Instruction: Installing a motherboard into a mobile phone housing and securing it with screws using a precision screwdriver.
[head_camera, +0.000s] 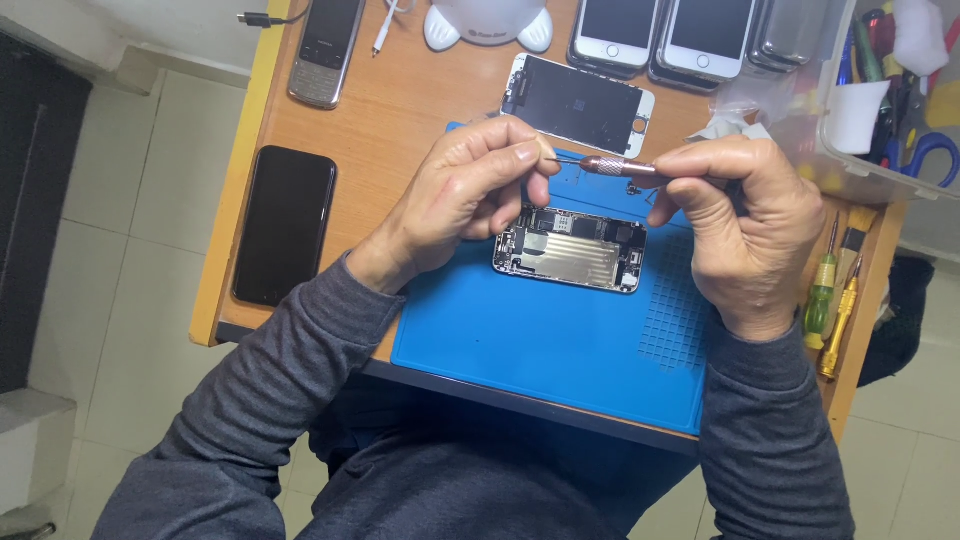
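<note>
Close in, sleeves: my grey sleeves (300, 400) run up from the bottom edge to both wrists.
Mat: a blue work mat (540, 350) lies under my hands.
Opened phone: the opened phone (570, 250) lies flat on the mat, just below and between my hands, insides up.
Left hand: my left hand (460, 200) is curled, thumb and forefinger pinched together on the thin tip of the screwdriver.
Right hand: my right hand (745, 225) is clamped on the copper-coloured screwdriver (612, 166), held level above the phone.
Left of left hand: a black phone (285, 225) lies face up on the wooden table (400, 100).
Beyond my fingers: a detached white screen panel (580, 103).
Right of right hand: two small screwdrivers (832, 300), then a clear plastic tool box (880, 90).
</note>
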